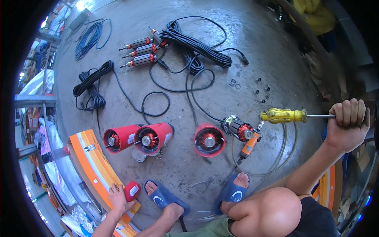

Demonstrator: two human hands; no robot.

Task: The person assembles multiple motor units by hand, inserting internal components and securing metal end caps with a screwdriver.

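Note:
My right hand (347, 124) is raised at the right, wrapped round the metal shaft of a screwdriver (283, 115). The tool lies level, its yellow handle pointing left above an armature (241, 129) with red windings. At the lower left, my left hand (119, 198) holds a small red plastic cover (132, 190) against an orange box (103, 185). Three red motor housings stand ahead of my feet: a left one (120, 139), a middle one (152, 139) and a right one (209, 141). Each shows red windings and a round metal end inside.
Several loose armatures (143, 60) lie farther off beside coiled black cables (197, 51). Another black cable (94, 85) and a blue coil (90, 39) are at the left. An orange air tool (249, 145) with a looped hose (295, 138) lies right, below small metal rings (258, 80).

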